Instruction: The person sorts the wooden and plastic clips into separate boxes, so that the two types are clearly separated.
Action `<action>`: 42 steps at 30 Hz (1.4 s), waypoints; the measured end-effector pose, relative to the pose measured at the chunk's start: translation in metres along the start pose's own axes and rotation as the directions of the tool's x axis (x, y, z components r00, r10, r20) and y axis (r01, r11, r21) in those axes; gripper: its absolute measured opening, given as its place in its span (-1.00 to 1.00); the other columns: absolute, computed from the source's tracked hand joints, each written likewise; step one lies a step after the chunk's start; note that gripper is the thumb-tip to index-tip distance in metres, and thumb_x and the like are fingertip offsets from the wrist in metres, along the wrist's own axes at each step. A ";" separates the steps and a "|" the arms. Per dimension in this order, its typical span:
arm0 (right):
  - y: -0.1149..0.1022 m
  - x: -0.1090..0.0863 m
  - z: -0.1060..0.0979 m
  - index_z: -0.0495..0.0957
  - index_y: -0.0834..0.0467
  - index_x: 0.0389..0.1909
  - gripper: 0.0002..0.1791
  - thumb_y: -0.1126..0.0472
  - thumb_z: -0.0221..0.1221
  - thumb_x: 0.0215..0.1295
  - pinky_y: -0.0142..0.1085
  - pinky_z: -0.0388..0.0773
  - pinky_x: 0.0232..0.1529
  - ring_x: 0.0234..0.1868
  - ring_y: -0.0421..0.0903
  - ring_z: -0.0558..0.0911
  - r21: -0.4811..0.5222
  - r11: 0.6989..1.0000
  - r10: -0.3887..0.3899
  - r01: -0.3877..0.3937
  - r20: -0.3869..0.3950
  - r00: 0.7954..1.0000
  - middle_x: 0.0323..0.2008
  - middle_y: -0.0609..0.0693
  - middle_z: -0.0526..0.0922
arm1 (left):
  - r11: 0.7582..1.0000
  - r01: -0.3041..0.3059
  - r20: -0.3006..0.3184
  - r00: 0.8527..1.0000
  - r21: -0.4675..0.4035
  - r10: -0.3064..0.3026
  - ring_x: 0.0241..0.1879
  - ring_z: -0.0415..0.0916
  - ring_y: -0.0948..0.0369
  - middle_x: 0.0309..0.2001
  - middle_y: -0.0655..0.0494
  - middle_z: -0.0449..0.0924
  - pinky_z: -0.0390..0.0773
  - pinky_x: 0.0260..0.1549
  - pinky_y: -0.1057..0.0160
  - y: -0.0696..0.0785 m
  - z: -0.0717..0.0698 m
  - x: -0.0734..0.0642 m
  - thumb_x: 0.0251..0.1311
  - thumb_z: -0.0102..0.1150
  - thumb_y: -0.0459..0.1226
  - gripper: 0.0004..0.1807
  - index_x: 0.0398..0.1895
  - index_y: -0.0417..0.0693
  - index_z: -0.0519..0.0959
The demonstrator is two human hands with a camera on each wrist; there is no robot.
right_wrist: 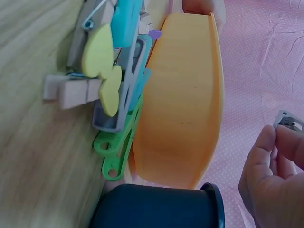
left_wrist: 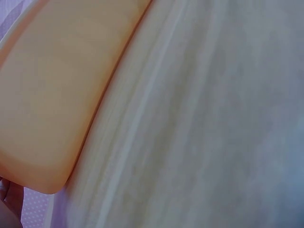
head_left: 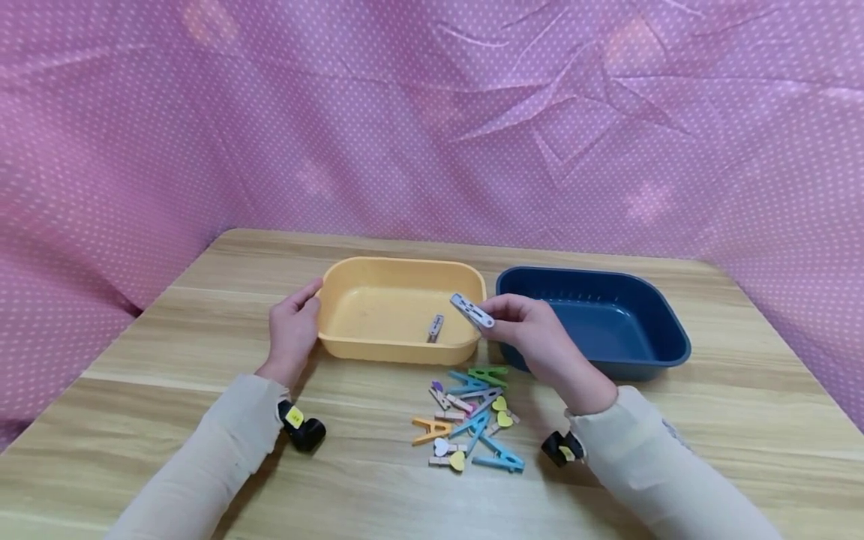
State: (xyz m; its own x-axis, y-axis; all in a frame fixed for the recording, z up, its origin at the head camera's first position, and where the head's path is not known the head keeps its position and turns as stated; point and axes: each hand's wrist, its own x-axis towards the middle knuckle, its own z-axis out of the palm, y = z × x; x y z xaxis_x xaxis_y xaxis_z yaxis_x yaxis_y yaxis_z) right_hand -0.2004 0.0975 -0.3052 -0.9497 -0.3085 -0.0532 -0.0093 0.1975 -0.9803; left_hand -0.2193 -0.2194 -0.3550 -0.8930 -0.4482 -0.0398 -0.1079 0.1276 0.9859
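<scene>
My right hand [head_left: 540,334] pinches a grey clothespin [head_left: 472,311] between thumb and fingers, above the right side of the yellow basin [head_left: 378,351]. In the right wrist view this clothespin [right_wrist: 289,119] shows at the far right, partly hidden by the fingers. Inside the basin, towards its front right, lies another grey clothespin [head_left: 436,328]. My left hand [head_left: 295,330] grips the basin's left end, and its fingers appear at the corner in the left wrist view. Several loose clothespins [head_left: 478,424] lie in a heap in front of the basin, some plain coloured plastic, others small with hearts.
A dark blue basin [head_left: 628,369] stands to the right of the yellow one, behind my right wrist. Both rest on a wood-grain table [head_left: 202,330]. Pink dotted cloth [head_left: 432,150] hangs behind the table and at its sides.
</scene>
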 end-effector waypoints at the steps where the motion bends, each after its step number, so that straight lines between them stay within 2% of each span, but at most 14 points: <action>1: 0.000 0.001 0.001 0.55 0.26 -0.08 -0.77 0.34 0.12 0.24 -0.10 0.51 0.03 -0.12 -0.04 0.54 0.000 1.000 0.005 -0.005 -0.005 1.000 -0.11 0.09 0.60 | 1.000 0.003 0.002 1.000 0.001 -0.003 0.23 0.29 0.26 0.30 0.14 0.31 0.39 0.14 0.32 0.000 0.000 0.000 0.34 -0.18 -0.27 -0.58 0.24 0.02 0.40; 6: -0.003 0.008 0.005 0.55 0.22 -0.06 -0.75 0.33 0.13 0.23 -0.02 0.48 0.06 -0.11 -0.02 0.53 -0.001 1.000 0.019 -0.019 -0.022 1.000 -0.08 0.10 0.58 | 1.000 0.015 0.010 1.000 0.012 -0.015 0.25 0.27 0.26 0.31 0.15 0.28 0.36 0.16 0.30 0.001 -0.001 -0.001 0.36 -0.20 -0.25 -0.58 0.26 0.04 0.38; 14: -0.005 0.020 0.011 0.55 0.23 -0.06 -0.74 0.31 0.15 0.22 -0.09 0.51 0.02 -0.12 -0.04 0.54 0.021 1.000 0.002 -0.001 -0.046 0.999 -0.10 0.11 0.57 | 1.000 -0.006 0.004 1.000 -0.024 0.006 0.21 0.32 0.24 0.28 0.10 0.33 0.40 0.13 0.32 -0.001 0.001 0.000 0.33 -0.17 -0.29 -0.59 0.23 -0.01 0.41; 21: -0.002 0.026 0.017 0.45 0.24 0.06 -0.65 0.21 0.11 0.29 -0.01 0.38 0.19 -0.01 -0.03 0.50 0.067 0.997 0.032 -0.032 -0.002 0.999 0.02 0.17 0.50 | 1.000 -0.019 0.002 1.000 -0.024 0.019 0.21 0.31 0.24 0.27 0.08 0.34 0.39 0.14 0.29 -0.002 0.002 0.001 0.33 -0.16 -0.30 -0.59 0.22 -0.04 0.41; 24: -0.002 0.026 0.018 0.43 0.23 0.09 -0.63 0.19 0.10 0.30 -0.02 0.35 0.22 0.04 -0.01 0.48 0.053 0.998 0.040 -0.041 0.022 0.999 0.09 0.21 0.46 | 1.000 -0.025 -0.004 1.000 -0.014 0.025 0.21 0.31 0.25 0.27 0.08 0.35 0.39 0.14 0.30 -0.002 0.001 0.002 0.33 -0.16 -0.30 -0.59 0.22 -0.03 0.42; 34: 0.000 0.021 0.012 0.47 0.21 0.03 -0.66 0.16 0.13 0.28 -0.16 0.45 0.11 -0.01 -0.06 0.50 -0.016 0.998 0.057 -0.057 0.038 0.998 0.03 0.16 0.52 | 1.000 -0.004 -0.006 1.000 0.003 0.004 0.21 0.31 0.26 0.28 0.12 0.33 0.40 0.12 0.33 0.000 0.000 0.001 0.32 -0.17 -0.29 -0.58 0.23 0.01 0.42; 42: 0.002 0.013 0.005 0.48 0.24 0.00 -0.66 0.16 0.15 0.26 -0.08 0.44 0.12 -0.08 -0.06 0.51 -0.042 0.998 0.046 -0.043 0.062 0.997 -0.01 0.18 0.54 | 1.000 -0.009 -0.009 1.000 0.008 0.009 0.21 0.31 0.27 0.28 0.13 0.33 0.39 0.13 0.33 -0.001 0.000 0.001 0.32 -0.18 -0.28 -0.58 0.23 0.01 0.41</action>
State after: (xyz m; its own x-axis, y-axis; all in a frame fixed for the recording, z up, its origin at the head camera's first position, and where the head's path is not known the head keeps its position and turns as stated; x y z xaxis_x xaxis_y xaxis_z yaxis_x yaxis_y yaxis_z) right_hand -0.2114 0.0896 -0.3091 -0.9279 -0.3564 -0.1096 0.0185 0.2497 -0.9681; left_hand -0.2202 -0.2196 -0.3565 -0.8899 -0.4551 -0.0294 -0.1037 0.1391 0.9848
